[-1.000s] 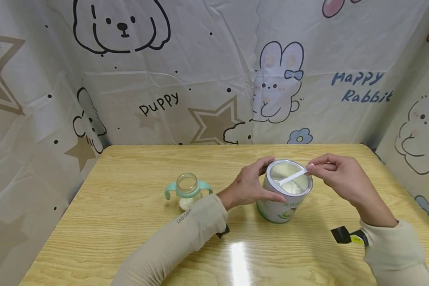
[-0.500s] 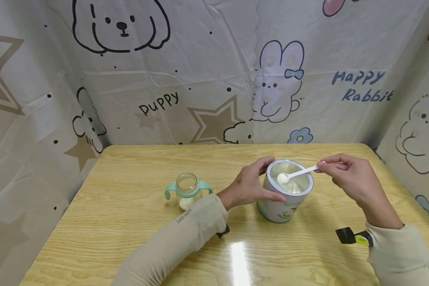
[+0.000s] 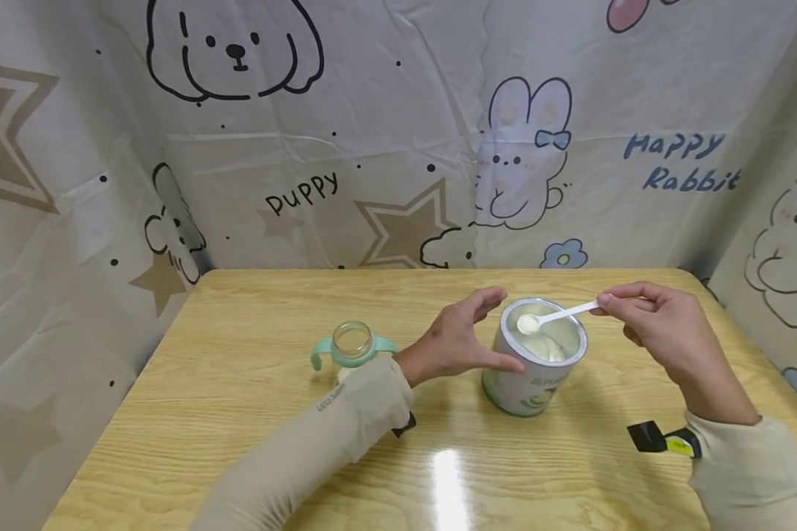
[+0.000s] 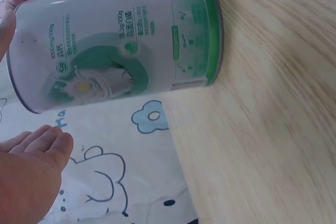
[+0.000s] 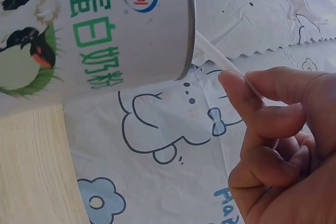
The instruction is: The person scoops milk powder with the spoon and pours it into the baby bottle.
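Observation:
A white milk powder can [image 3: 530,387] with green print stands uncovered on the table, pale powder inside. My left hand [image 3: 448,339] is spread just left of it, thumb and fingers apart, with a small gap to its wall in the head view. My right hand [image 3: 667,332] pinches the handle end of a white measuring scoop [image 3: 571,310] between thumb and index finger. The scoop's bowl, filled with white powder, is over the can's mouth. In the right wrist view, the can [image 5: 89,40] hides the bowl. Left of my left hand is a baby bottle [image 3: 353,360] with mint-green handles.
My left sleeve [image 3: 325,442] covers the lower part of the bottle in the head view. The wooden table [image 3: 538,472] ends at a printed cloth backdrop [image 3: 385,110], with cloth along both sides too.
My left hand has let go of the can and drawn slightly left. The scoop has come up out of the powder and to the right, its bowl now filled.

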### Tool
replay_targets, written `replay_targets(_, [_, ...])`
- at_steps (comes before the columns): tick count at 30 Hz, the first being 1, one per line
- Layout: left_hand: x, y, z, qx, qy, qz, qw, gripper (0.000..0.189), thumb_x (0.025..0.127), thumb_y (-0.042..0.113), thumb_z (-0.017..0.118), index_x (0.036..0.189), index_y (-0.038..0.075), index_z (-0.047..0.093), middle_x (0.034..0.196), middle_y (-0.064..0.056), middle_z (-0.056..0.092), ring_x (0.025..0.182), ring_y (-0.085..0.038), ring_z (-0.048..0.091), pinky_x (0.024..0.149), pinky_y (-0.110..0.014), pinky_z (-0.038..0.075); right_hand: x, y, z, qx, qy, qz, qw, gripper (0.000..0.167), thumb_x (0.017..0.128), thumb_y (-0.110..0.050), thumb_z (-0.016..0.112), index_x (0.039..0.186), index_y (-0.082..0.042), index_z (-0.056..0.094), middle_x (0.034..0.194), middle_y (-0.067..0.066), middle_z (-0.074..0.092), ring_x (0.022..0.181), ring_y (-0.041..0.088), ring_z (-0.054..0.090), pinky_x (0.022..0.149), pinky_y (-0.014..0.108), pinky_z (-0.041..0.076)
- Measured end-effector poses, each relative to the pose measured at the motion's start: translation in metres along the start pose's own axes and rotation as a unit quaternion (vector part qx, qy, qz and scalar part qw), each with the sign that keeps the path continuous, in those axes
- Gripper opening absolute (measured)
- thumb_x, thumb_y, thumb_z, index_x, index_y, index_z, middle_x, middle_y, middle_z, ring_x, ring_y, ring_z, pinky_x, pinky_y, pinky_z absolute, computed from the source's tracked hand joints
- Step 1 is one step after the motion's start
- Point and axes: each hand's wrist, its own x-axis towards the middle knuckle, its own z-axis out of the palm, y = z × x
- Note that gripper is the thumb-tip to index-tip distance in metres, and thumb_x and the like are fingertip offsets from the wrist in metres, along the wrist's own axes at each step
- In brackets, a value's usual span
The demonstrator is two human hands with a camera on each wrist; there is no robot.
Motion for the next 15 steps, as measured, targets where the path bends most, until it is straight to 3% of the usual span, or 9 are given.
replay_targets(7, [-0.007, -0.003, -0.009, -0.018, 0.001, -0.014, 0.9998, 0.101, 0.068, 0.016, 0.094, 0.151, 0.002, 0.037, 0.154, -0.011, 0.042, 0.14, -0.016, 0.041, 0.108, -0.02, 0.038, 0.001, -0.001, 0.0, 0.015, 0.009, 0.005, 0.9998, 0.04, 0.097, -0.041, 0.066, 0.112, -0.004, 0.063, 0.082, -0.023, 0.068, 0.06, 0.01, 0.046, 0.047, 0.029, 0.033])
replay_targets(15, [-0.015, -0.003, -0.022, -0.034, -0.008, -0.035, 0.9988, 0.101, 0.07, 0.016, 0.093, 0.152, 0.004, 0.035, 0.154, -0.01, 0.042, 0.14, -0.016, 0.041, 0.111, -0.028, 0.038, 0.004, -0.005, 0.0, 0.07, 0.016, -0.013, 0.9973, 0.022, 0.098, -0.029, 0.067, 0.106, -0.009, 0.066, 0.085, -0.018, 0.072, 0.059, 0.009, 0.045, 0.048, 0.024, 0.037])
